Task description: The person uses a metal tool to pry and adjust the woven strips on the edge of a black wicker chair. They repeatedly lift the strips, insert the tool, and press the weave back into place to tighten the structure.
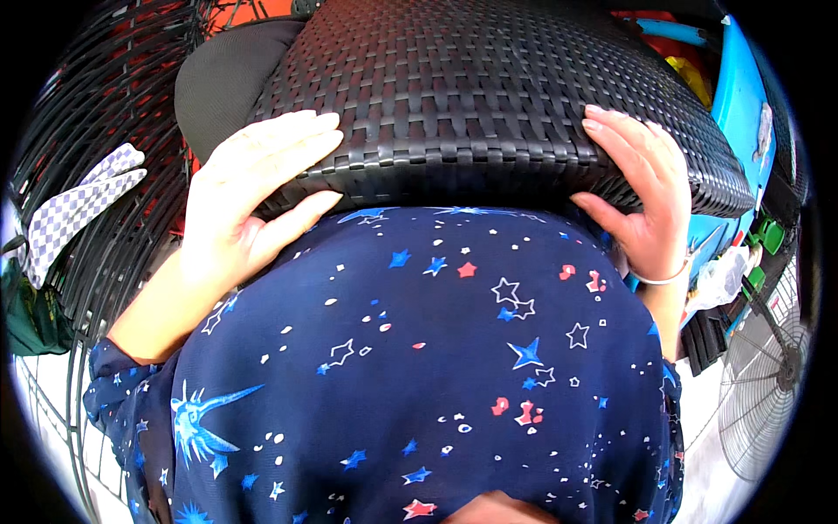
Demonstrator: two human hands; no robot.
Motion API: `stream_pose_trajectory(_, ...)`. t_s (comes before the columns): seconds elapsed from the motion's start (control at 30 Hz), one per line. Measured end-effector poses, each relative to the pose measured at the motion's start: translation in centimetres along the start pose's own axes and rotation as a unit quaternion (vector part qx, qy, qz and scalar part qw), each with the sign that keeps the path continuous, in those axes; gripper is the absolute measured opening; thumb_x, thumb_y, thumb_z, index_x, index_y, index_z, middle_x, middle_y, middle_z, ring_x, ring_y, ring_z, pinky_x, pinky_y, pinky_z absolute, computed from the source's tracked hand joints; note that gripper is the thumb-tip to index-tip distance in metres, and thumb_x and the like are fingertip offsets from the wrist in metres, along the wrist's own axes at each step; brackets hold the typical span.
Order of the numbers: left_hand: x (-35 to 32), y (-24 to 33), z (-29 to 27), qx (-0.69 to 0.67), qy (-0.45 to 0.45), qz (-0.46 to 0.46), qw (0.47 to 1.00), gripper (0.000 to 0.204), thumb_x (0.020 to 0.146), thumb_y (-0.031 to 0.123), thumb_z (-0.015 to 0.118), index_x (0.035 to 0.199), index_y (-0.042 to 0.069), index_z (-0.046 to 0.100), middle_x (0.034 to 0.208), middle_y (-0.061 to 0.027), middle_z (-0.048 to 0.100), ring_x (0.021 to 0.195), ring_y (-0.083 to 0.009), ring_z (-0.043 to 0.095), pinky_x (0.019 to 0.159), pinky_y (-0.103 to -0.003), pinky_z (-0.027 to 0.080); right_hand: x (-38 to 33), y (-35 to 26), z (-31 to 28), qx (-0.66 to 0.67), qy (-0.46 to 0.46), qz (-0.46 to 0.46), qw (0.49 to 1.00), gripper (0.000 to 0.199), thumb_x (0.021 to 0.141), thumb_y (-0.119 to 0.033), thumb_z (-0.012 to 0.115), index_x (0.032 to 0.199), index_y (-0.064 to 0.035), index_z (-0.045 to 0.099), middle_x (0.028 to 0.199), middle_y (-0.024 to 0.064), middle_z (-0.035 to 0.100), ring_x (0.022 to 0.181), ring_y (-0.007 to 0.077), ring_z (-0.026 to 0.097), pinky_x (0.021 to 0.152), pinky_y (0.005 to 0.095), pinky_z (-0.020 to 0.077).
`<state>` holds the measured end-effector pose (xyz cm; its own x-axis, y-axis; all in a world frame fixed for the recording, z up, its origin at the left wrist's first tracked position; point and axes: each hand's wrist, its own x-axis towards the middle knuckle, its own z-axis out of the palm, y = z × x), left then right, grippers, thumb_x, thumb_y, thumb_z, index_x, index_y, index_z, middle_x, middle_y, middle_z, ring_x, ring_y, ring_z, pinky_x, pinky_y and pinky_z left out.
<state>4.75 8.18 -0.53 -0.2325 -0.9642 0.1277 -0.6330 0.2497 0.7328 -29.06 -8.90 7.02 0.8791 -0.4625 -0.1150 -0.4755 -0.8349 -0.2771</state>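
A black woven wicker panel (463, 105) with a thick, folded front edge lies right against my body. At the left part of this edge, my left hand (236, 192) has its fingers flat over the top and its thumb below. My right hand (646, 183) grips the edge further right in the same way, fingers above and thumb at the underside. A light bangle circles the right wrist. The panel's underside is hidden, and its far end runs out of the picture.
Curved black strips (122, 113) stand at the left, with a checked cloth piece (83, 210) against them. A rounded dark grey piece (231, 83) sits beside the panel. At the right are a blue bin (742, 96), clear plastic (723, 278) and a wire-caged fan (768, 384).
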Motion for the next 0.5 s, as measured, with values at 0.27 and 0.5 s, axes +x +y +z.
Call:
stream_pose_trajectory(0.27, 1.1, 1.3, -0.3, 0.041, 0.026, -0.021, 0.999, 0.046, 0.074, 0.016, 0.087, 0.118, 0.008, 0.074, 0.105, -0.0078, 0.070, 0.097, -0.0262, 0.067, 0.085, -0.036, 0.054, 0.2, -1.0, 3.1, -0.035, 0.160, -0.010, 0.986, 0.052, 0.071, -0.044, 0.085, 0.109, -0.0092, 0.075, 0.112, 0.0049, 0.076, 0.098, 0.0221, 0.071, 0.087, 0.0325, 0.0473)
stream_pose_trajectory(0.5, 3.3, 1.8, -3.4, -0.039, -0.074, -0.083, 0.993, 0.025, 0.078, 0.007, 0.083, 0.098, 0.001, 0.071, 0.101, -0.0089, 0.067, 0.095, -0.0195, 0.065, 0.083, -0.030, 0.051, 0.1, -1.2, 3.1, -0.065, 0.153, -0.010, 0.986, 0.053, 0.079, -0.044, 0.081, 0.113, -0.0040, 0.074, 0.114, 0.0102, 0.076, 0.102, 0.0248, 0.072, 0.092, 0.0332, 0.0482)
